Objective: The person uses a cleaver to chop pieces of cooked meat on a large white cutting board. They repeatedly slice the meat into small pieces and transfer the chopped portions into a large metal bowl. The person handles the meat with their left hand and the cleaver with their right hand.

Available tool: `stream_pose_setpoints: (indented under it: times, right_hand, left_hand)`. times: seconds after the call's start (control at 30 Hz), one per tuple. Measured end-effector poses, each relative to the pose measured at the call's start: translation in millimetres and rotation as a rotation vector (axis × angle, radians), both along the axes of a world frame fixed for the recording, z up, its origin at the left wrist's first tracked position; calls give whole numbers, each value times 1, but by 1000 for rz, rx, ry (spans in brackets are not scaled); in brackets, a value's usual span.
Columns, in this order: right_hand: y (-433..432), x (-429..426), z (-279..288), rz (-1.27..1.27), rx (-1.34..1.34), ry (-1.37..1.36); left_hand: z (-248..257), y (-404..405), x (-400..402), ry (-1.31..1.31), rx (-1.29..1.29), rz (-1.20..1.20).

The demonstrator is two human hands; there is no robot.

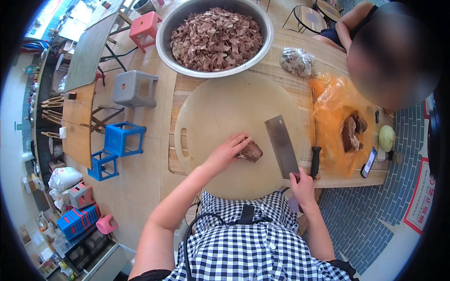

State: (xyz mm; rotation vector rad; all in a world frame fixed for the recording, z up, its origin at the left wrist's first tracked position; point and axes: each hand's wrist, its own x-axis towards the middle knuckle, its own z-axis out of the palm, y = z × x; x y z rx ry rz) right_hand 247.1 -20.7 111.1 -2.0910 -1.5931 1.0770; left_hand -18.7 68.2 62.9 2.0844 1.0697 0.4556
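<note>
A chunk of brown cooked meat (251, 151) lies on a round, cream-coloured cutting board (225, 102). My left hand (228, 150) holds it from the left, fingers laid over its far side. In my right hand (301, 184) is the handle of a cleaver (282, 145). Its broad blade points away from me, low over or resting on the board's right part, apart from the meat; which of the two I cannot tell. Beyond the board stands a large metal basin (163, 52) heaped with sliced meat (216, 40).
Right of the board, a sharpening steel (315, 154) lies beside an orange plastic bag (330, 123) with meat chunks (351, 135) on it. A phone (369, 162), a pale green round vegetable (386, 138) and a knotted clear bag (298, 62) share the wooden table (372, 179). A person (344, 31) sits at far right.
</note>
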Motion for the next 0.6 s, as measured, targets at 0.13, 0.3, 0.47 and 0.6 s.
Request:
stream_pose_setpoints:
  times: [0.13, 0.3, 0.47, 0.6]
  right_hand:
    - [1, -13, 39, 112, 93, -44]
    - [14, -38, 37, 465, 366, -217]
    - [19, -42, 32, 646, 312, -385]
    - [28, -49, 48, 729, 257, -451]
  left_hand:
    - [3, -28, -4, 6, 158, 166]
    - [-17, -41, -6, 145, 412, 179]
    - [0, -37, -6, 74, 599, 246]
    - [73, -2, -8, 54, 710, 132]
